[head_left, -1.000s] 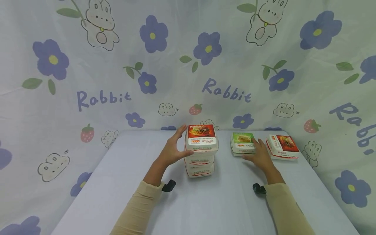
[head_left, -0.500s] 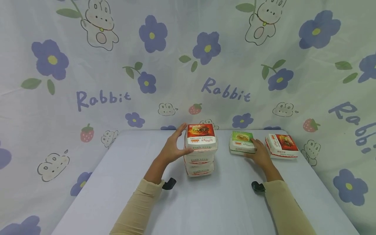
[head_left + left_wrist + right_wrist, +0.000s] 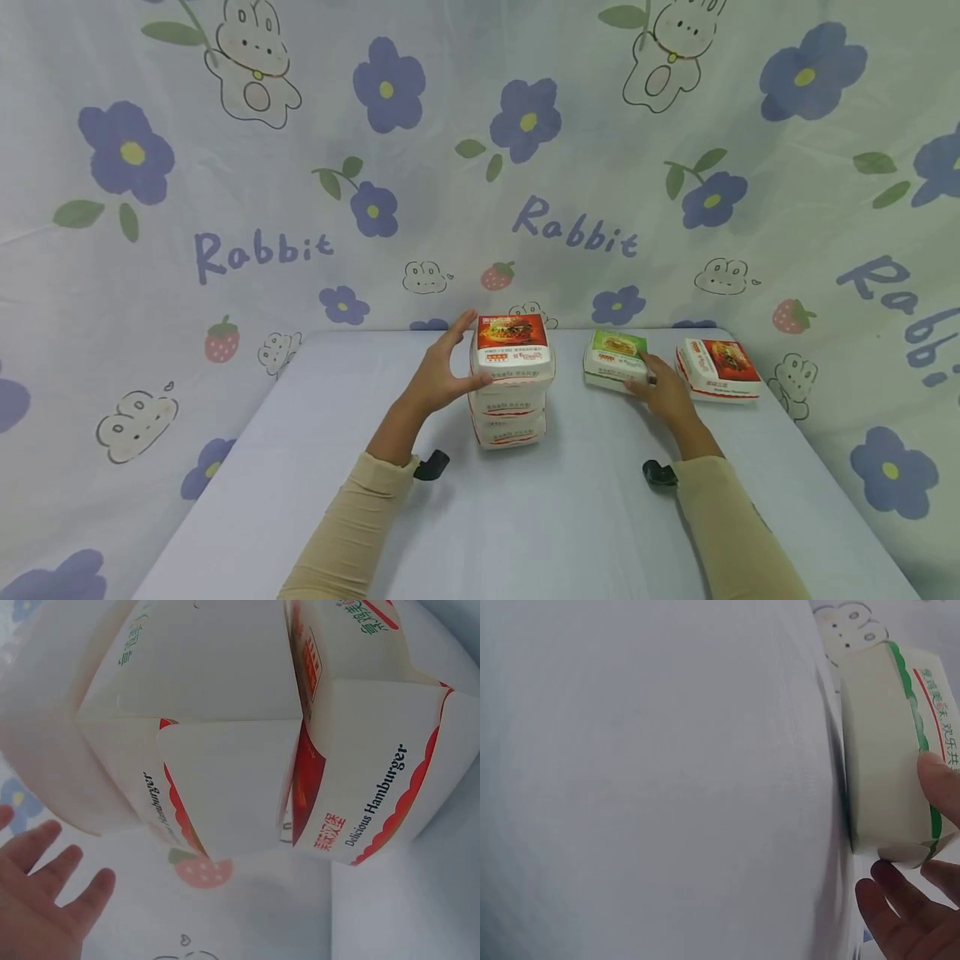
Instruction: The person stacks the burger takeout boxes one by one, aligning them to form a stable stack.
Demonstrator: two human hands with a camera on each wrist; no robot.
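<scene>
Fingers of the left hand [image 3: 437,379] are released, thumb and index spread wide around the left side of a stack of three burger boxes [image 3: 512,417]. Can't tell whether thumb or fingertips touch the cardboard; left wrist view shows the other fingers splayed off to one side, holding nothing

Right hand [image 3: 667,398] grips the near right corner of a green-printed burger box [image 3: 617,358]: thumb on the near side, fingertips round at the right end. Box sits right of the stack, well apart from it, near the back edge of the table [image 3: 480,533], lid up, slightly skewed. Right wrist view has its base edge along the white cloth and a green scalloped trim on its side; can't tell if the whole base is down

Stack is roughly mid-table, layers not perfectly aligned. Top lid has a red burger photo; left wrist view shows red scalloped trim and "Delicious Hamburger" in black on the side

Red-printed burger box [image 3: 718,371] lies alone just right of the right hand, near the back right corner, lid up

Both forearms in beige sleeves [image 3: 341,533], a black wrist device [image 3: 432,467] showing at each cuff. Behind the table: white backdrop [image 3: 450,175] with purple flowers, rabbits, strawberries and "Rabbit" lettering
</scene>
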